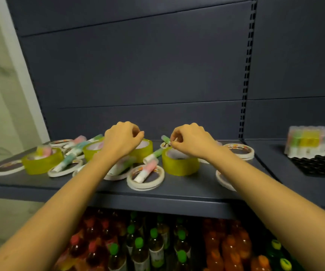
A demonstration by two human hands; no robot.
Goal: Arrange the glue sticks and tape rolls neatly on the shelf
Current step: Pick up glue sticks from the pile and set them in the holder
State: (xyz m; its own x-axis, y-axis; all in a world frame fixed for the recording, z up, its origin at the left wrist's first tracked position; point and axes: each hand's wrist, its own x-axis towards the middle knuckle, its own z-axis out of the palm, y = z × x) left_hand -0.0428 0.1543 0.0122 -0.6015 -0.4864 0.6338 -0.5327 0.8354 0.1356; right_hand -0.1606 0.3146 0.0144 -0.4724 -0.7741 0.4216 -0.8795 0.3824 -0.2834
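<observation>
One glue stick (165,139) pinched in right hand (192,141), left hand (121,140) grasp unclear

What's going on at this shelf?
A person is sorting stationery on a grey shelf. Their right hand pinches a green-topped glue stick. The left hand is curled over a yellow tape roll, grip unclear. Other glue sticks and tape rolls lie scattered, not yet tidy.

No legible text at this moment. Card inserts in the white tape rolls (147,186) along the front edge of the shelf (187,184) carry colourful print, too blurred to read. Labels on the bottles (155,251) below the shelf and the wrap on the green glue stick (165,138) near its back edge are equally unreadable.
</observation>
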